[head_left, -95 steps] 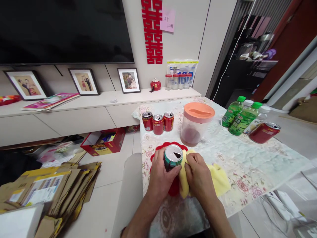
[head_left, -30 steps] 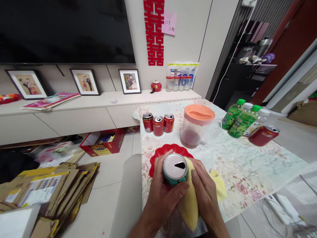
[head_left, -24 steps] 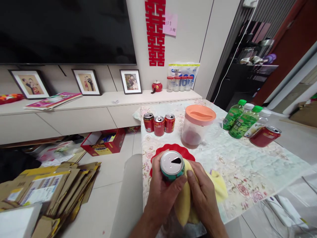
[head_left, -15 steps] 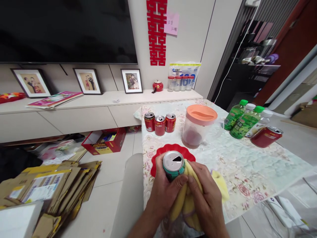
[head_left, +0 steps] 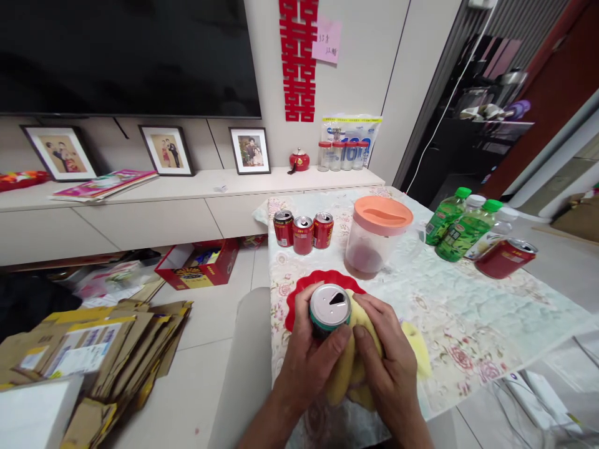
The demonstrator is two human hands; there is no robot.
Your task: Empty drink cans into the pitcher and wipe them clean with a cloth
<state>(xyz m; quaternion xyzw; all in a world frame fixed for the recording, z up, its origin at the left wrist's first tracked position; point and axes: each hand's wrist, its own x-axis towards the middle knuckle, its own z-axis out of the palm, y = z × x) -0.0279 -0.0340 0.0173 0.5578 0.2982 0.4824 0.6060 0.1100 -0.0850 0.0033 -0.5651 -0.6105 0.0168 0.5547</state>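
Head view: the left hand curls round a drinks can with a bare silver top and a teal-green rim band, its thumb across the near side; the can stands nearly upright at the centre of the dial, just over the near edge of a red scalloped plate. Whatever is printed on the can's wall is covered by fingers. The right hand grips a bunched soft yellow cloth and presses it to the can's 3 o'clock side, the two thumbs almost meeting.

From that can, three small red metal cans with gold lettering stand grouped at 11 o'clock, their characters too small to read. At 1 o'clock is a clear plastic jug with an orange lid. At 2 o'clock stand green-capped plastic bottles with leafy green labels, and just past them, toward 3 o'clock, a larger red metal can with yellow marks.

Farther off at 12 o'clock, a white and blue plastic package with a yellow strip bears big blue digits, probably "160", though jars hide part of them. Above, red paper-cut characters repeat 囍, beside a pink handwritten note.
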